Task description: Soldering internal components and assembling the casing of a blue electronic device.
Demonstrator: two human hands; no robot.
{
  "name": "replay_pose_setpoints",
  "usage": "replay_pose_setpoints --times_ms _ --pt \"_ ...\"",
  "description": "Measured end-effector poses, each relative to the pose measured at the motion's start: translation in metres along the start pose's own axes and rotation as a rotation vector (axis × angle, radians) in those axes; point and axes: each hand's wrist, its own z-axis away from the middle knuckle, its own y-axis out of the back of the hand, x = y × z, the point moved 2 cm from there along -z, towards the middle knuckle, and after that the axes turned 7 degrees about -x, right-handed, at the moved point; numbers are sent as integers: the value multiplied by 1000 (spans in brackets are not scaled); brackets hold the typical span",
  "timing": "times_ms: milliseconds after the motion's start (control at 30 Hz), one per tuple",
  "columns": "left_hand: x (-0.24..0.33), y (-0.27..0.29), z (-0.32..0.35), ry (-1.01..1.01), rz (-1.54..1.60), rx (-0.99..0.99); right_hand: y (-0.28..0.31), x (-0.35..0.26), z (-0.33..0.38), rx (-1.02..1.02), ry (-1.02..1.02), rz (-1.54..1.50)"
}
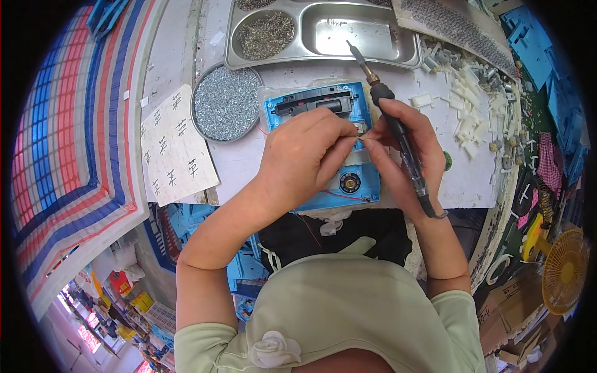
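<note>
My left hand (305, 149) reaches over a blue plastic housing (372, 188), thumb and forefinger pinched on a thin yellowish wire (360, 137). My right hand (413, 146) meets it there, its thumb and forefinger also pinched at the wire. Across that same hand lies a soldering iron (398, 127), black-handled, its metal tip pointing up and away from the housing. Inside the housing sit a long black part (314, 104) at the far end and a small round speaker (349, 182) at the near end. Red wires trail from the housing's near side. My fingers hide its middle.
A round tin of small screws (226, 138) stands left, beside a sheet with handwriting (180, 149). Behind is a metal compartment tray (298, 60) with springs. White plastic pieces (466, 115) and metal parts lie right. A yellow fan (564, 271) stands far right.
</note>
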Motion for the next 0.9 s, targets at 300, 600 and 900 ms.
replay_pose_setpoints --times_ms 300,600,900 --pt "2 -13 2 -32 -353 141 63 -9 45 72 55 204" --pt "3 -13 -1 -13 -371 112 63 -13 54 -90 207 250" --pt "1 -12 -2 -24 -377 108 56 -13 49 -138 258 256"
